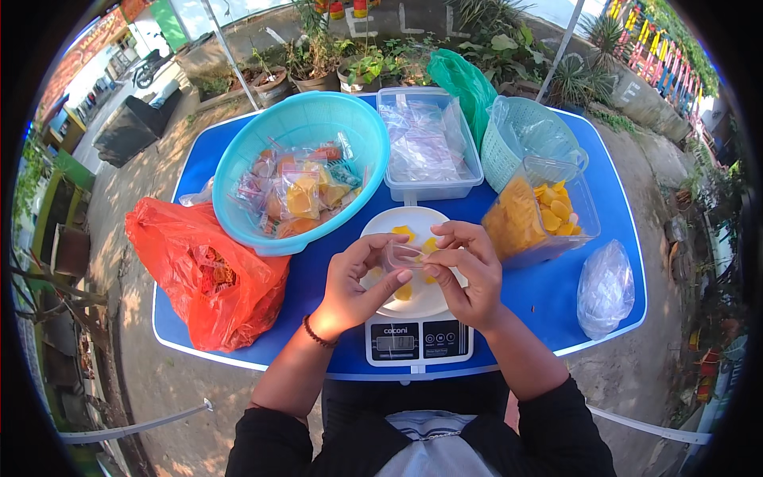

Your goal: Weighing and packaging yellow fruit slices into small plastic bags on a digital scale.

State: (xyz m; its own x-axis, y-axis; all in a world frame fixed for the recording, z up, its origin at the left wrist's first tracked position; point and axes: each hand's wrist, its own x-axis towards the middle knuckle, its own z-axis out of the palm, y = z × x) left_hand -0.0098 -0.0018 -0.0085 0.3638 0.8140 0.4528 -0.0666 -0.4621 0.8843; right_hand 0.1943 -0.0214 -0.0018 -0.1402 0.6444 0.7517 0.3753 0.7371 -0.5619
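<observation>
A small clear zip bag (403, 255) is held between my two hands above a white digital kitchen scale (419, 343). The fingers and thumb of my left hand (366, 277) grip its left side, while my right hand (468, 268) pinches its right edge. Under the hands, several yellow chips (403, 291) lie on the scale's round white plate (387, 307). To the right, a clear square container (518, 238) of yellow chips stands tilted. Behind the scale is a clear plastic box (429, 143) of flat empty zip bags.
At the left stand a turquoise basket (298, 113) of filled small bags and a red plastic bag (238, 310) with orange-red pieces. A pale green basket (506, 143) and green plastic bag (465, 89) sit back right. A clear bag bundle (606, 289) lies near the blue table's (536, 322) right edge.
</observation>
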